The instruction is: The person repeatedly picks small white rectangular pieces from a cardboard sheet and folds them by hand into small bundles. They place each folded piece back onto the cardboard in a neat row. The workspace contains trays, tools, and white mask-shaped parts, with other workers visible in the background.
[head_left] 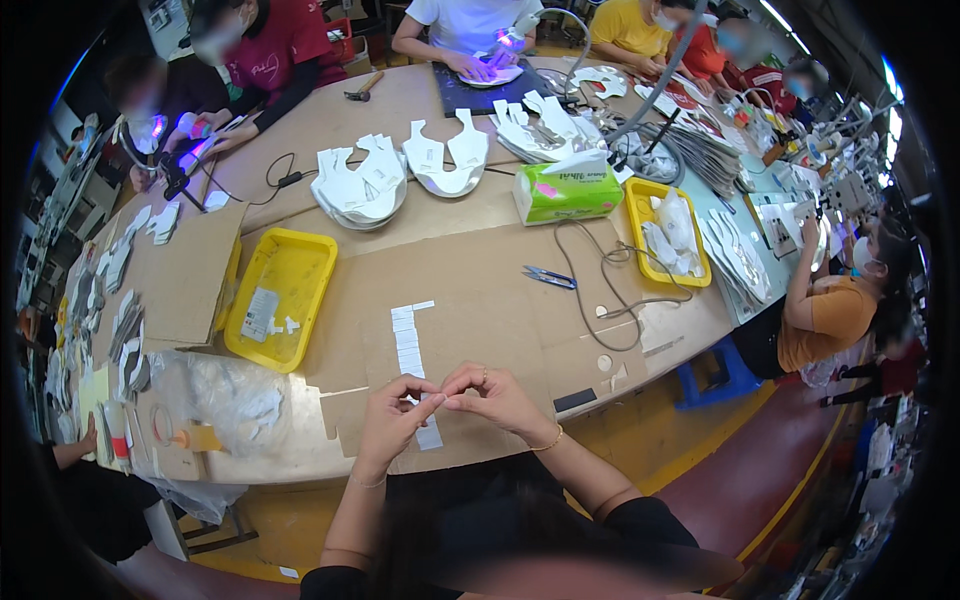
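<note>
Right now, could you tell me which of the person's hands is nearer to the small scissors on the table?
The right hand. The scissors lie beyond it and slightly to its right. The left hand is farther off, on the other side of the strip of white labels.

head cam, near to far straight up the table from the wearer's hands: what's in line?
Left hand and right hand, fingertips pinched together → strip of white labels on the cardboard → white shoe-upper pieces → another person's hands at the dark mat.
</note>
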Demonstrator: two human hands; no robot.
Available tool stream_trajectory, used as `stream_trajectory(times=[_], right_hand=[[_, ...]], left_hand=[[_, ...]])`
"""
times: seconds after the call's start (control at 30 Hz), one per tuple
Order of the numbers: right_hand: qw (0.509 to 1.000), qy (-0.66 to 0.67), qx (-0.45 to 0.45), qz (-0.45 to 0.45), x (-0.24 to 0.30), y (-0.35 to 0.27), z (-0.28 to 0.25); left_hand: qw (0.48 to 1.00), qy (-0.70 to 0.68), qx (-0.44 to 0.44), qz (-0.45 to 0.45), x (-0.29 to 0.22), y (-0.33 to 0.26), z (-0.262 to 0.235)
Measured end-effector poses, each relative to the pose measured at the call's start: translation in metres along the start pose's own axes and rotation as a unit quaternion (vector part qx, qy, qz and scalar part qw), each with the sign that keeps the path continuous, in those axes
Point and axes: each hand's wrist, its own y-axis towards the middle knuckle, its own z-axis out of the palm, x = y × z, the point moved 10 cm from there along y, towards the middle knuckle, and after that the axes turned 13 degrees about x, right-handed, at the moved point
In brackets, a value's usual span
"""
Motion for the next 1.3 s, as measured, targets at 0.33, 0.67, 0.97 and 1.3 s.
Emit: stream_trajectory(times=[0.33,0.67,0.97,1.3], right_hand=[[1.0,0.021,-0.014,-0.016,-0.005,0.001,-0.002],[0.999,0.054,-0.003,-0.004,-0.011,-0.001,-0.004],[0.998,0.067,0.0,0.012,-0.012,-0.001,-0.004],[0.999,-0.011,-0.015,-0.03,-0.01,-0.001,-0.007]], left_hand=[[0.999,0.031,-0.004,0.001,-0.014,-0.004,0.003],[0.998,0.057,-0.014,0.004,-0.015,-0.002,0.003],[0.999,0.045,-0.01,-0.028,-0.005,0.0,0.0],[0.997,0.073,-0.016,-0.006,-0.006,0.0,-0.001]])
